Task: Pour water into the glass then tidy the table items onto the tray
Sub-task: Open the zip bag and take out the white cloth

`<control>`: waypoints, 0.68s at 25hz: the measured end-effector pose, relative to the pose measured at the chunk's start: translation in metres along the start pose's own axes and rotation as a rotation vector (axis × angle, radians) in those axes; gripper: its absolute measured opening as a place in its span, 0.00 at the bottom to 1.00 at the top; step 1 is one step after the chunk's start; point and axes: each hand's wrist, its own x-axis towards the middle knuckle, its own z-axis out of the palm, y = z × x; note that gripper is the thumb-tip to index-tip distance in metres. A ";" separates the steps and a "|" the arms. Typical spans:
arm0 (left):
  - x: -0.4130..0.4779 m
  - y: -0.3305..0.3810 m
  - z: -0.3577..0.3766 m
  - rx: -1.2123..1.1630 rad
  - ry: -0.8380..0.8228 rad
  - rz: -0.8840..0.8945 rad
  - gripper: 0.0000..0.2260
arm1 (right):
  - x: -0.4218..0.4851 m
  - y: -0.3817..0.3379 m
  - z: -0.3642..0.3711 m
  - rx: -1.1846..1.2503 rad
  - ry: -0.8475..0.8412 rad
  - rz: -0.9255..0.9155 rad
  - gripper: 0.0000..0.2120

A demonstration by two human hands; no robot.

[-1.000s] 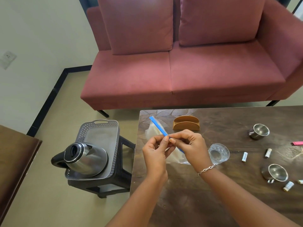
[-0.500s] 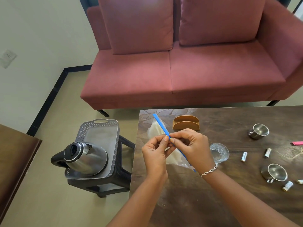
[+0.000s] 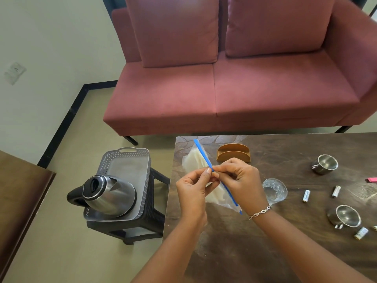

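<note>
Blue plastic, a thin straight zip strip, edged the crinkled clear bag pinched by the left hand and right hand. The ribbed glass stood just right; the perforated grey tray held a steel kettle, left.

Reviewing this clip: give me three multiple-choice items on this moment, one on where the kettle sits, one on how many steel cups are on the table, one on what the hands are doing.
1. Where is the kettle?
A. On the grey tray
B. On the sofa
C. On the table beside the glass

2. How many steel cups stand on the table?
A. None
B. Two
C. Five

3. What are the hands doing?
A. Resting flat on the table
B. Lifting the glass
C. Both pinching the blue strip of a clear bag

Key: 1 A, it stands on the tray atop the stool. 2 B, one steel cup far, one near. 3 C, the left hand and right hand meet at the bag top.
</note>
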 end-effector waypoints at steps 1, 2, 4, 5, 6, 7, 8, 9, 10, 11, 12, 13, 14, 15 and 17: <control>0.000 -0.001 0.000 0.006 0.006 -0.003 0.05 | 0.000 -0.001 0.000 -0.003 -0.006 0.005 0.06; 0.000 -0.001 0.000 0.009 0.012 -0.007 0.04 | -0.001 -0.002 0.000 -0.007 -0.011 0.007 0.06; -0.001 -0.002 0.000 0.011 0.020 -0.015 0.04 | -0.002 -0.003 -0.001 -0.010 -0.017 0.011 0.06; -0.001 -0.002 0.000 0.010 0.022 -0.016 0.04 | -0.002 -0.003 -0.001 -0.007 -0.017 0.013 0.06; -0.001 -0.001 0.000 0.010 0.023 -0.016 0.04 | -0.002 -0.003 -0.001 -0.004 -0.016 0.016 0.06; -0.002 -0.001 0.001 0.013 0.026 -0.015 0.05 | -0.003 -0.003 -0.002 -0.004 -0.017 0.020 0.06; -0.002 0.000 0.001 0.021 0.029 -0.014 0.06 | -0.003 -0.004 -0.002 -0.009 -0.019 0.025 0.05; -0.003 0.000 0.001 0.039 0.030 -0.015 0.06 | -0.004 -0.004 -0.002 -0.020 -0.021 0.030 0.05; -0.002 0.001 0.001 0.067 0.025 -0.018 0.07 | -0.005 -0.005 -0.002 -0.039 -0.022 0.034 0.05; -0.002 0.001 0.001 0.101 0.018 -0.023 0.08 | -0.005 -0.005 -0.001 -0.064 -0.027 0.038 0.05; -0.001 0.001 0.001 0.131 0.011 -0.032 0.08 | -0.006 -0.006 -0.001 -0.088 -0.037 0.042 0.05; -0.001 0.001 0.000 0.152 0.008 -0.039 0.08 | -0.006 -0.006 -0.001 -0.102 -0.051 0.049 0.05; 0.000 0.002 0.000 0.160 0.008 -0.043 0.09 | -0.006 -0.006 -0.001 -0.107 -0.069 0.055 0.05; 0.000 0.002 -0.001 0.160 0.012 -0.045 0.09 | -0.005 -0.006 -0.001 -0.112 -0.088 0.058 0.05; 0.001 0.002 -0.003 0.157 0.017 -0.042 0.09 | -0.004 -0.006 -0.001 -0.127 -0.115 0.059 0.06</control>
